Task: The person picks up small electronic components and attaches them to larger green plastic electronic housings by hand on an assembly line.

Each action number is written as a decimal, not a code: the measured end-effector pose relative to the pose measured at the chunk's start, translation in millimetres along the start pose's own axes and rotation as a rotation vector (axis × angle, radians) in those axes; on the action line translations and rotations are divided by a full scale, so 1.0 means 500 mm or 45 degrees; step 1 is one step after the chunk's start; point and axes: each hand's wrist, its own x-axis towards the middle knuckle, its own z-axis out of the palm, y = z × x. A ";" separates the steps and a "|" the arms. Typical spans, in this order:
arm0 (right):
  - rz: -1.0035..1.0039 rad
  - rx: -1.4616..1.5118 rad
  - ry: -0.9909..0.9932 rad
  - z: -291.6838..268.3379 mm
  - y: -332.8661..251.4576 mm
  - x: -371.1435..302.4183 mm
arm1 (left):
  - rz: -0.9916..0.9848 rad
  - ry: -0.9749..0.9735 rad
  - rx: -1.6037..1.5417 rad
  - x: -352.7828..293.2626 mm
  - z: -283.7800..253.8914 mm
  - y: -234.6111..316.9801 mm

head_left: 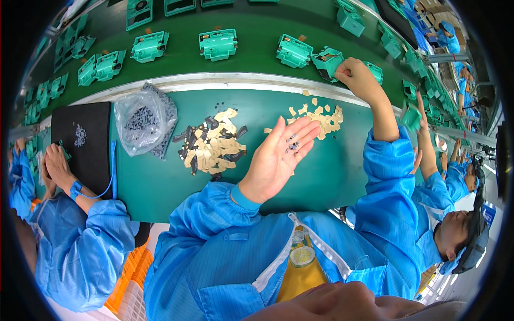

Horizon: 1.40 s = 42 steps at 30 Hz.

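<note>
My left hand (281,158) lies palm up above the green table, fingers stretched out. Several small dark round pieces (292,145) rest loose on its palm and fingers. At the far right my right hand (353,77) reaches over the conveyor's edge, its fingers pinched together at a teal plastic housing (327,62). Whether the fingertips hold a small piece there is hidden. Beyond and beside it stand another teal housing (294,51) and one partly behind my hand.
A pile of cream paper bits and black scraps (214,144) lies mid-table, more cream bits (326,119) to its right. A clear bag of dark pieces (142,120) and a black mat (80,150) lie left. Green conveyor (182,69) carries teal housings; co-workers sit on both sides.
</note>
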 end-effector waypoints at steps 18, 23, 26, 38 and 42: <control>0.091 0.083 0.042 0.013 -0.005 0.015 | 0.011 -0.008 -0.009 -0.001 0.001 0.001; 0.210 0.110 -0.044 0.010 -0.025 0.023 | 0.014 0.006 -0.017 0.000 -0.002 0.001; 0.099 0.096 0.024 0.017 -0.013 0.028 | 0.024 -0.006 -0.013 -0.003 0.000 0.000; 0.012 0.106 0.171 0.041 -0.066 0.017 | 0.071 -0.001 -0.004 0.003 -0.009 0.003; -0.022 -0.214 0.195 0.059 -0.089 0.006 | 0.054 -0.023 -0.009 0.007 -0.010 -0.004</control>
